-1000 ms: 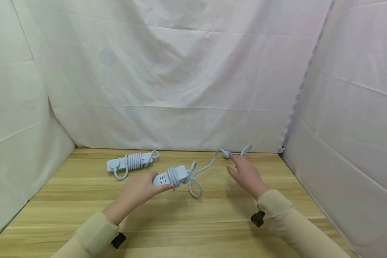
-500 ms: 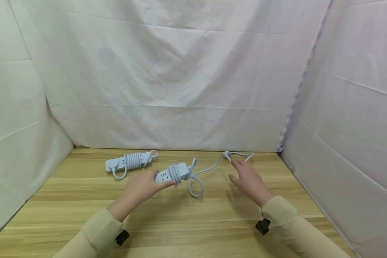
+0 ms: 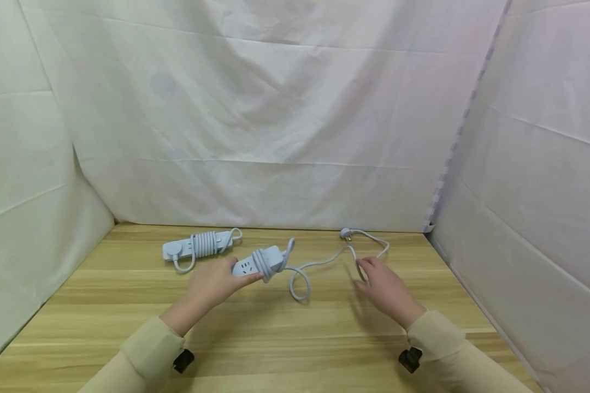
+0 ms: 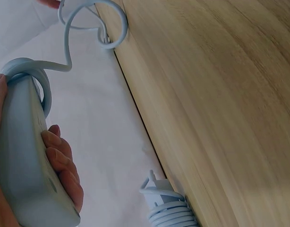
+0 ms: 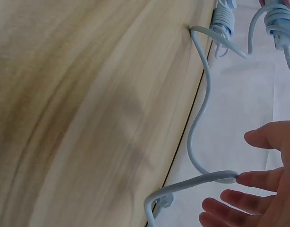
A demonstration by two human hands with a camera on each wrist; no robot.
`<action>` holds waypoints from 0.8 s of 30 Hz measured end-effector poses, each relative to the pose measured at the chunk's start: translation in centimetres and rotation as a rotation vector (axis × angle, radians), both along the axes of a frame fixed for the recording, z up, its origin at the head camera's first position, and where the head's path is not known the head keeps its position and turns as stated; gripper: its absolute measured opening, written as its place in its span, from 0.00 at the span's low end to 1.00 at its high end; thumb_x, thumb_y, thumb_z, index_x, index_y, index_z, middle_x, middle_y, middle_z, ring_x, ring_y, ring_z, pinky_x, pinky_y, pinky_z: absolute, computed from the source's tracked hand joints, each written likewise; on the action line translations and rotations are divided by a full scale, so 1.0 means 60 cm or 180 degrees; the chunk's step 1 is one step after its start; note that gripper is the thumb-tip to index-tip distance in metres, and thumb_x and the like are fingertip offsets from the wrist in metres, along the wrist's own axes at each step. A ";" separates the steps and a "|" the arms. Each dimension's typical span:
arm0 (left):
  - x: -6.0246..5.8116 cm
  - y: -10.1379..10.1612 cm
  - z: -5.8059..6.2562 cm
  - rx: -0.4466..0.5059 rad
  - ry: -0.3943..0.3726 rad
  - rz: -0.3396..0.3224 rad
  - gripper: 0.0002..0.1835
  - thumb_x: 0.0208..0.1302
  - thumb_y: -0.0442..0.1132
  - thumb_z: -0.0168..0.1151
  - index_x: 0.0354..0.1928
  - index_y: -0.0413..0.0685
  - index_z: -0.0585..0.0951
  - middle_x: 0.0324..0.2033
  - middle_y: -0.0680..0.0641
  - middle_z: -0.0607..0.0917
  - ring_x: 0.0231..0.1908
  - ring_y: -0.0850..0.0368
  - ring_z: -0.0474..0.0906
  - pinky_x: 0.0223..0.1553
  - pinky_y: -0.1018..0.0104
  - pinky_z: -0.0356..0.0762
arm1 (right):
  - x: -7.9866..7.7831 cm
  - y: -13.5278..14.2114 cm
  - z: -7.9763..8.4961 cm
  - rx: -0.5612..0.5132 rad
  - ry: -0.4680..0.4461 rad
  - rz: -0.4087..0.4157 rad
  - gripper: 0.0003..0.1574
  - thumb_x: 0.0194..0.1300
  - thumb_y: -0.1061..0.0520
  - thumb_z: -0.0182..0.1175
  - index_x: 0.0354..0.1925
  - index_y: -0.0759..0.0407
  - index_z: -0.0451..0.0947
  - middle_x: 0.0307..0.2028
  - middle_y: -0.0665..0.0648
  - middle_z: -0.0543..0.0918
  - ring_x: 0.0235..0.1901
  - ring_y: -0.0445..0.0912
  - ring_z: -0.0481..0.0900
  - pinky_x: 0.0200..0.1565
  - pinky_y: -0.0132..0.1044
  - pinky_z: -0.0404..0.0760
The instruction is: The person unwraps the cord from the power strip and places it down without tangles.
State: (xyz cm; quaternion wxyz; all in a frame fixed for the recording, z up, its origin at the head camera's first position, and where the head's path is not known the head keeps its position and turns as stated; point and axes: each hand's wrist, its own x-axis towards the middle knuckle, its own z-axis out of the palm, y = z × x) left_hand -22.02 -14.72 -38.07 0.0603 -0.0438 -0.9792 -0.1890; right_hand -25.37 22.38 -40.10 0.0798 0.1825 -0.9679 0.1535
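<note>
In the head view, the left hand [image 3: 211, 284] grips the power strip [image 3: 246, 266], its long axis slanting away rightward, above the wooden table [image 3: 295, 355]. The cord [image 3: 319, 263] leads to the right hand [image 3: 385, 289], which is nearer to the plug [image 3: 344, 233]. White cloth [image 3: 285, 120] hangs behind. In the left wrist view, fingers [image 4: 62, 161] clasp the power strip. In the right wrist view, the index finger [image 5: 258, 179] touches the cord, thumb apart.

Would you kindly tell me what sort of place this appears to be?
Probably a makeshift filming booth: hung white sheets border a wood-grain table on three sides, and a small black device sits by each cuff.
</note>
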 end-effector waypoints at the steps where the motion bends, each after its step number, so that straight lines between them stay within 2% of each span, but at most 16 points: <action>1: 0.000 -0.002 0.000 0.0010 -0.0014 0.0011 0.40 0.47 0.82 0.52 0.33 0.51 0.77 0.18 0.52 0.73 0.17 0.56 0.68 0.17 0.62 0.63 | 0.003 0.001 -0.001 0.0025 0.0001 0.0012 0.32 0.65 0.52 0.62 0.62 0.70 0.70 0.55 0.66 0.75 0.54 0.60 0.75 0.53 0.56 0.73; 6: 0.001 -0.009 0.001 -0.0006 -0.0035 0.0040 0.39 0.47 0.82 0.51 0.32 0.52 0.76 0.18 0.52 0.73 0.17 0.56 0.68 0.17 0.61 0.63 | 0.014 0.008 -0.004 0.0125 0.0070 0.0047 0.31 0.64 0.53 0.63 0.59 0.70 0.72 0.56 0.68 0.74 0.54 0.62 0.75 0.53 0.57 0.73; 12: 0.000 -0.013 -0.002 -0.0028 -0.0018 0.0068 0.40 0.47 0.83 0.49 0.34 0.52 0.76 0.18 0.52 0.73 0.17 0.55 0.68 0.18 0.61 0.63 | 0.027 0.007 0.000 0.0113 0.0392 0.0087 0.28 0.62 0.52 0.65 0.56 0.67 0.76 0.58 0.70 0.72 0.56 0.65 0.71 0.55 0.60 0.70; 18: 0.001 -0.015 -0.001 -0.0023 -0.0041 0.0087 0.43 0.46 0.85 0.47 0.36 0.50 0.77 0.19 0.52 0.73 0.18 0.55 0.68 0.18 0.61 0.63 | 0.048 -0.016 0.019 0.0131 0.0489 0.0181 0.26 0.61 0.51 0.65 0.55 0.63 0.78 0.58 0.66 0.74 0.56 0.62 0.73 0.53 0.57 0.73; 24: 0.003 -0.013 0.000 0.0030 -0.0018 0.0062 0.44 0.45 0.85 0.47 0.35 0.50 0.78 0.19 0.52 0.74 0.18 0.56 0.69 0.18 0.61 0.63 | 0.068 -0.047 0.029 0.0123 0.0568 0.0419 0.27 0.61 0.50 0.66 0.55 0.62 0.78 0.57 0.61 0.76 0.55 0.58 0.75 0.50 0.53 0.76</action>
